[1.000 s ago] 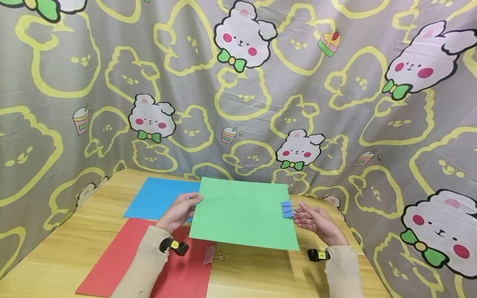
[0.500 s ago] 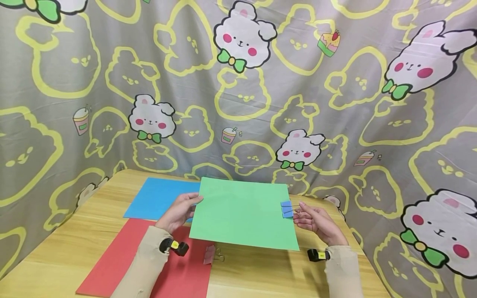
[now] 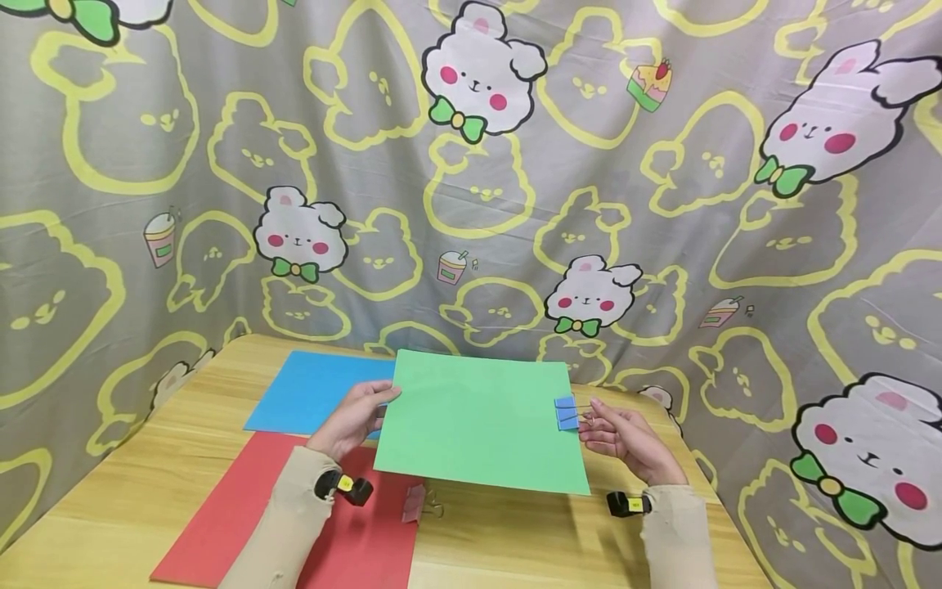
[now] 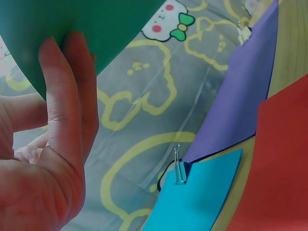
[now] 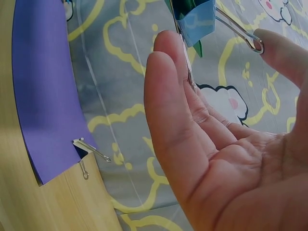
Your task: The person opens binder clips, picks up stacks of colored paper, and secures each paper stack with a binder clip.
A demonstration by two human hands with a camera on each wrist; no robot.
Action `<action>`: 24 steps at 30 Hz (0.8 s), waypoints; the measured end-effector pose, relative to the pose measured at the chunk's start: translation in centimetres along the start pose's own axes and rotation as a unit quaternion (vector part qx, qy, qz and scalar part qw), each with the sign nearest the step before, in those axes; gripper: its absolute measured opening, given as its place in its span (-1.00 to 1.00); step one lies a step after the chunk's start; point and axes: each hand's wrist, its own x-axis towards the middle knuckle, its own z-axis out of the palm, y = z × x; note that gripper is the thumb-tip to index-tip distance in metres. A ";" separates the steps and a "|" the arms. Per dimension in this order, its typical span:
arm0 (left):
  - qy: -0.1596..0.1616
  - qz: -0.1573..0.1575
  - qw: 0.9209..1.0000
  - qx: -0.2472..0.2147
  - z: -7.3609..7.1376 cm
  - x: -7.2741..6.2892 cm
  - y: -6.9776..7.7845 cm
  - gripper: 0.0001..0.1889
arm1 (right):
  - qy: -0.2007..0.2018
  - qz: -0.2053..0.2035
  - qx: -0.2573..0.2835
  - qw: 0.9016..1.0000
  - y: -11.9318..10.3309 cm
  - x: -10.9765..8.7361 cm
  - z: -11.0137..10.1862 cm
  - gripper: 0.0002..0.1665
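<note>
A green sheet (image 3: 478,421) of paper or card is held up over the table, roughly level. My left hand (image 3: 353,417) pinches its left edge, thumb on top; two fingers of that hand lie along its underside in the left wrist view. Clipped onto the right edge is a blue binder clip (image 3: 567,414) with wire handles. My right hand (image 3: 625,438) holds this clip by the handles. In the right wrist view the thumb (image 5: 284,55) presses one handle loop, and the fingers lie against the other handle.
On the wooden table (image 3: 132,466) lie a blue sheet (image 3: 316,393) at back left and a red sheet (image 3: 228,499) with a pink binder clip (image 3: 414,503). A purple sheet (image 5: 45,96) with its own binder clip (image 5: 85,148) shows in the wrist views. Patterned cloth (image 3: 500,245) hangs behind.
</note>
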 end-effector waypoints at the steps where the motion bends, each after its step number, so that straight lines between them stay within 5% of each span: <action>1: -0.001 0.001 1.000 0.001 0.0 0.0 0.0 -0.32 | 0.001 0.001 0.000 1.000 0.0 0.0 0.0 -0.35; 7: -0.001 0.003 1.000 0.003 0.0 0.0 0.1 -0.34 | -0.003 0.006 -0.002 1.000 0.1 0.1 0.2 -0.39; 16: 0.001 0.002 1.000 -0.001 0.1 0.0 0.1 -0.38 | -0.023 0.001 0.008 1.000 0.1 0.1 0.3 -0.18; 24: 0.004 -0.005 1.000 -0.003 0.1 0.0 0.1 -0.36 | -0.045 -0.015 0.041 0.998 0.1 0.0 0.2 -0.42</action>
